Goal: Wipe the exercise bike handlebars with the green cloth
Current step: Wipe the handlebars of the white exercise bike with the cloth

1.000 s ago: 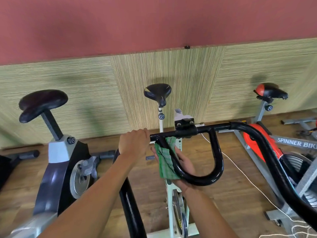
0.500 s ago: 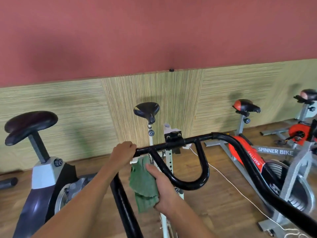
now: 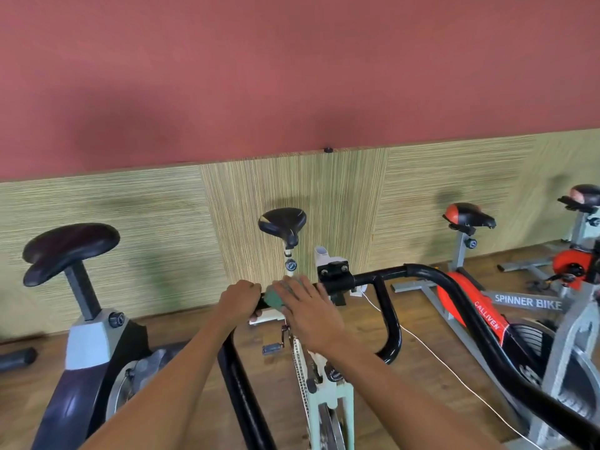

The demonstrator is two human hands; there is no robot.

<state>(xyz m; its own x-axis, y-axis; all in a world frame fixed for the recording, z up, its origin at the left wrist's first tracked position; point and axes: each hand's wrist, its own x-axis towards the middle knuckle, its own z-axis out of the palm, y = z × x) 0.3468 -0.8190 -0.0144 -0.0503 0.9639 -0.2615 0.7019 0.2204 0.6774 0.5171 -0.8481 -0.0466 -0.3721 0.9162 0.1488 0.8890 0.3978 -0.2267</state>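
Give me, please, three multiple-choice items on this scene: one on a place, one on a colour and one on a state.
1. Where is the green cloth?
A. on the floor
B. on the handlebar, under the right hand
C. on a saddle

2. What colour is the handlebar?
A. white
B. red
C. black

3. What is the left hand doing?
A. gripping the handlebar
B. hanging free
C. holding the cloth

Answers: 1 B, green shows on the bar beside the right hand's fingers; 2 C, the tubing is glossy black; 3 A, its fingers curl round the bar.

The right hand (image 3: 308,315) covers most of the green cloth (image 3: 274,300), seemingly bunched on the handlebars (image 3: 386,275)
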